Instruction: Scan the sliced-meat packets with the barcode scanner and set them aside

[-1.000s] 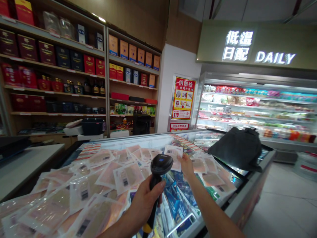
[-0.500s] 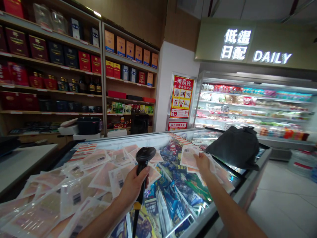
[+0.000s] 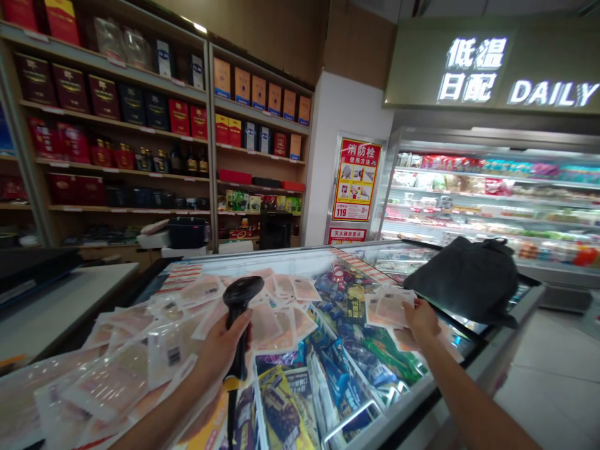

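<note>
My left hand (image 3: 224, 344) is wrapped round the handle of a black barcode scanner (image 3: 242, 292), held upright over a chest freezer with its cable hanging down. Flat clear packets (image 3: 124, 375) with pinkish contents and barcode labels lie spread in a pile on the freezer's glass lid, left of and behind the scanner. My right hand (image 3: 422, 325) pinches the edge of a similar flat packet (image 3: 394, 305) at the lid's right side. More packets lie partly hidden beneath that hand.
Ice-cream packs (image 3: 290, 400) show inside the freezer through the glass. A black bag (image 3: 464, 281) rests on the freezer's right end. At left is a white counter (image 3: 94, 300); boxed bottles fill the wall shelves (image 3: 126, 130) behind. A lit open fridge (image 3: 492, 206) stands back right.
The view has swung slightly right-to-left, shifting the surroundings. The scanner has moved left, away from the right hand. My right hand stays at the right-hand packets, still gripping one.
</note>
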A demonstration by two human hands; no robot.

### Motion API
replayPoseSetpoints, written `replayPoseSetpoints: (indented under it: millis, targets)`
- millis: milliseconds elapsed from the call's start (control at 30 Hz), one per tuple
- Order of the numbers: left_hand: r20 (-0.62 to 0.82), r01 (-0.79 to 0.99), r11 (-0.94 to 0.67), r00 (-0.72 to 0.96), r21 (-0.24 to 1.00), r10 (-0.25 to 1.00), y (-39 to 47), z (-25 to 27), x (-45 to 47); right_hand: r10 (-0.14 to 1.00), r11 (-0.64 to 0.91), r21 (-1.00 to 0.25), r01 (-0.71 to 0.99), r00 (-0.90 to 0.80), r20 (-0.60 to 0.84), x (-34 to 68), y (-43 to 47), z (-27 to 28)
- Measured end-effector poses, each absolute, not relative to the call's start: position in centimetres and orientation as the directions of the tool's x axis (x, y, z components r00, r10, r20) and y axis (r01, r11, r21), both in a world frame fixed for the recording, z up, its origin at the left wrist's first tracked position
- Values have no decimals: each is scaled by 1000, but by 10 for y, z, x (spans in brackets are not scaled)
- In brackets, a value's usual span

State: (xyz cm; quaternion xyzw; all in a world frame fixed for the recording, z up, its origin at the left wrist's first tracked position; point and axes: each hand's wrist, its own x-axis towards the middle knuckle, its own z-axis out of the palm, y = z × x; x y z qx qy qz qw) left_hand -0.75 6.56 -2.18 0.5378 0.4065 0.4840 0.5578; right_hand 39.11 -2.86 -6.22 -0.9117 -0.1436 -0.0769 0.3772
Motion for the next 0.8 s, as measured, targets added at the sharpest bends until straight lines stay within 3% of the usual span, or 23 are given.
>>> replayPoseSetpoints:
  millis: [133, 200, 367, 567, 667, 800]
  targets:
    - [77, -77, -62, 197, 995, 977, 63, -21, -19, 134, -700, -639, 319, 937, 321, 377, -25, -55]
    - [84, -84, -68, 206, 994, 975, 60, -21, -22, 152, -692, -610, 387, 904, 401, 362, -18, -51]
    - [60, -113, -36, 218, 993, 974, 50, -24, -19, 472, -530, -558, 638, 769, 431, 301, 16, -51]
    - [29, -112, 4, 285, 994, 958, 43, -32, -14, 770, -286, -619, 732, 560, 306, 218, 50, -64]
    - [60, -124, -24, 299, 992, 952, 39, -33, -13, 826, -308, -589, 747, 517, 224, 188, 56, -65]
    - [84, -120, -46, 338, 992, 938, 34, -33, -10, 817, -400, -518, 756, 551, 172, 168, 63, -65]
